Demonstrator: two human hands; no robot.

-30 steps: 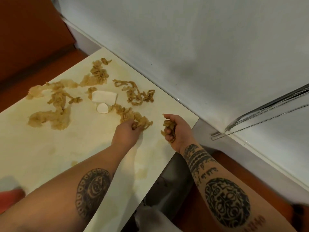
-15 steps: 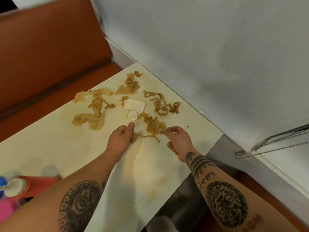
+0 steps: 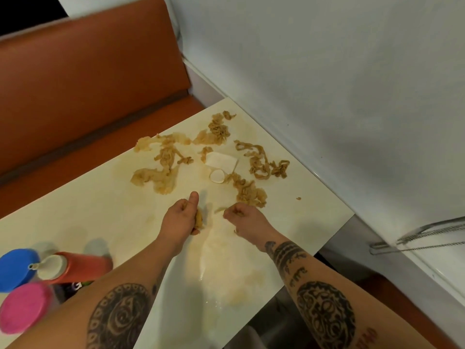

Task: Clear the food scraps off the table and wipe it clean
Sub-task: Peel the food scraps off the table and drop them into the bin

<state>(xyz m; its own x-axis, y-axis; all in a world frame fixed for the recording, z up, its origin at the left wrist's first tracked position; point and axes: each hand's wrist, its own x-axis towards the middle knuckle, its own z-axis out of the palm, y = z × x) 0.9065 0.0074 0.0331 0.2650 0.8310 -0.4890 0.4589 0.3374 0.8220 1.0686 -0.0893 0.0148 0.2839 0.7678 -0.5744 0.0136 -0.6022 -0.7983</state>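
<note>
You look down into a corner. Wall (image 3: 327, 71): plain, pale grey-white, runs along your right, with a soft shadow across it. White skirting (image 3: 201, 80) at its foot. Bench (image 3: 88, 71): orange-brown upholstery, backrest and seat, ahead to your left, just beyond the cream table (image 3: 75, 217). Floor (image 3: 397, 290): reddish-brown, low right. White ledge (image 3: 440, 268) at far right, a thin metal fitting (image 3: 415, 238) over it. One glare spot on the tabletop.

Pulling the left hand (image 3: 180, 220) back from the pile (image 3: 249, 191), gripping a clump (image 3: 199, 219). Pinching a strand (image 3: 220, 210) with the right hand (image 3: 245, 217).
</note>
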